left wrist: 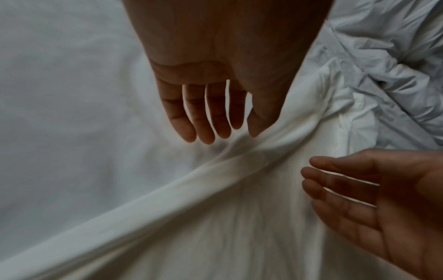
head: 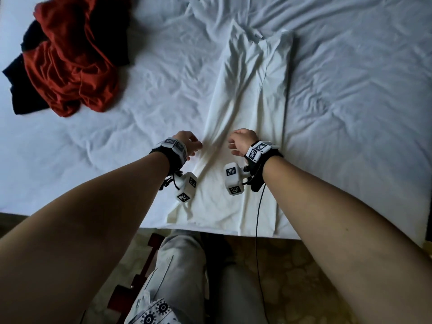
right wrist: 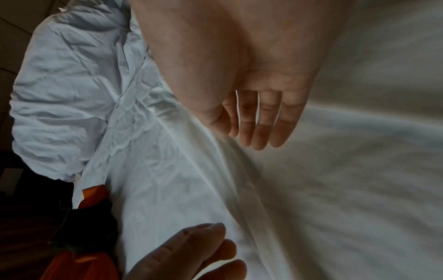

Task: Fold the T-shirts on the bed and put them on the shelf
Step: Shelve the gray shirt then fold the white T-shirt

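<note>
A white T-shirt (head: 250,94) lies lengthwise on the bed, folded into a long strip with its collar at the far end and its hem near the bed's front edge. My left hand (head: 190,142) hovers over the strip's left edge, fingers straight and holding nothing (left wrist: 210,121). Just to its right, my right hand (head: 238,142) hangs over the middle of the strip, fingers relaxed and empty (right wrist: 261,125). A raised crease of the white T-shirt (left wrist: 215,170) runs under the left fingertips. The white T-shirt (right wrist: 335,189) fills the right wrist view.
A crumpled red T-shirt (head: 70,57) lies on dark garments (head: 23,90) at the bed's far left. The wrinkled white bedsheet (head: 350,101) covers the bed. The bed's front edge (head: 210,228) is close to my legs. A bunched duvet (right wrist: 59,94) lies beyond.
</note>
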The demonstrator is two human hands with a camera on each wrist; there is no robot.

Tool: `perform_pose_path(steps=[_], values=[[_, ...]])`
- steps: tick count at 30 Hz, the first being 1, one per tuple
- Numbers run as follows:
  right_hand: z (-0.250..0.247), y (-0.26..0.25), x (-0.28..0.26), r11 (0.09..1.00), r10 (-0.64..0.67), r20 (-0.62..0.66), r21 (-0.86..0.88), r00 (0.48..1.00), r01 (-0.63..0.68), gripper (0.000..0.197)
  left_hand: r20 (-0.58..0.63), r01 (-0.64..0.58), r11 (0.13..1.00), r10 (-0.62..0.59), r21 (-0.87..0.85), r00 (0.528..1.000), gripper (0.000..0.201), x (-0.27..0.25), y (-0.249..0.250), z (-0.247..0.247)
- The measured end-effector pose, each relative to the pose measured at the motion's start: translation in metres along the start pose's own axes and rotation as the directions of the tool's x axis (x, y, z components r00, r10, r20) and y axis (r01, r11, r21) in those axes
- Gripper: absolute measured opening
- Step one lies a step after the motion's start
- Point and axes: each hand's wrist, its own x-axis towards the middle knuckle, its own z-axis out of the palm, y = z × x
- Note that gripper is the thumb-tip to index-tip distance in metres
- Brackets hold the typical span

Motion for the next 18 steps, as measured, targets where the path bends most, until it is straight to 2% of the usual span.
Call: perform_pose_path(steps=[5,10,15,18], values=[[0.008,0.042,-0.02,1.0,-0.007,0.027,-0.004,1.0,0.008,0.012,-0.022,0.04,0.99,-0.037,0.136,0.999,0.026,-0.021,-0.047,0.019],[0.011,0.075,-0.035,0.999,-0.024,0.038,-0.022,0.999,0.024,0.019,-0.034,0.036,0.959,-0.028,0.282,0.999,0.039,-0.05,-0.071,0.037],[0.011,0.096,-0.045,0.998,-0.034,0.057,-0.042,0.998,0.036,0.02,-0.041,0.031,0.894,-0.014,0.448,0.999,0.031,-0.061,-0.089,0.05],[0.01,0.105,-0.051,0.997,-0.036,0.076,-0.067,0.996,0.041,0.022,-0.084,0.039,0.891,-0.002,0.453,0.996,0.023,-0.067,-0.093,0.054]])
